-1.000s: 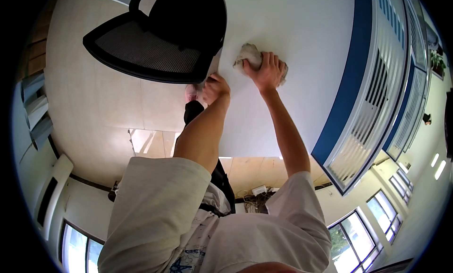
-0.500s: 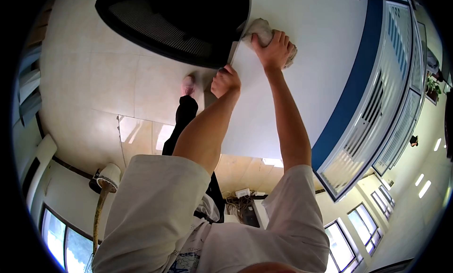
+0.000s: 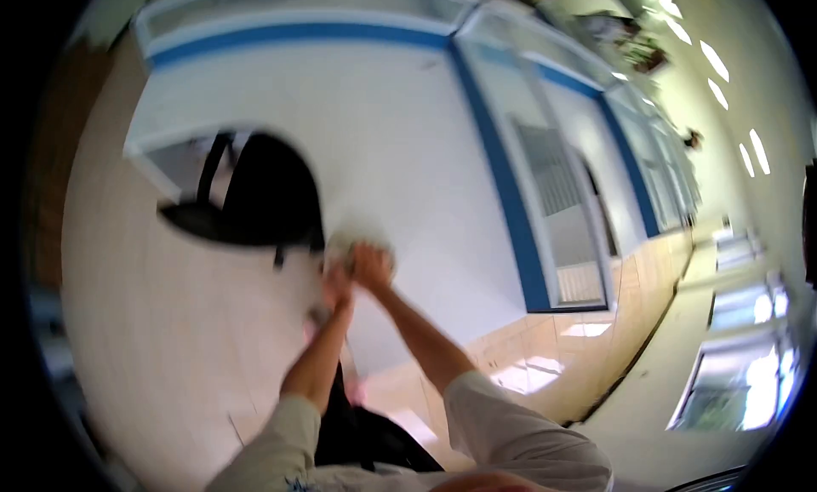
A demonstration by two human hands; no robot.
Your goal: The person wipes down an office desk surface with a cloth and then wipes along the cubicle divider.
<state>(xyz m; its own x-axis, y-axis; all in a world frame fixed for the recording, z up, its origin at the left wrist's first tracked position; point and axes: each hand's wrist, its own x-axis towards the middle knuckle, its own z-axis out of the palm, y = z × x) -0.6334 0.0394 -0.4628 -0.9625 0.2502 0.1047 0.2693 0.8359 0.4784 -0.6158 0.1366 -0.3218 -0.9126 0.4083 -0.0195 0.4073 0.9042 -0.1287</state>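
My right hand point(image 3: 372, 266) is closed over a pale, crumpled cloth point(image 3: 351, 237) that lies on the white desk top point(image 3: 408, 151), near its edge. My left hand point(image 3: 337, 286) is right beside it at the desk's edge, close to the cloth. Motion blur smears its fingers, so whether it grips the cloth or anything else cannot be made out. The cloth is partly hidden under my right hand and is blurred too. A black chair point(image 3: 277, 194) stands against the desk, just beyond my hands.
A blue-edged partition point(image 3: 498, 177) with glazed panels runs along the desk's right side, and another blue strip point(image 3: 306, 32) borders the far side. Pale tiled floor point(image 3: 170, 339) spreads to the left. Bright windows point(image 3: 736, 381) are at the lower right.
The view has swung and pulled back, showing more of the desk. My right hand, with the cloth, is now close beside my left hand; before, they were farther apart.
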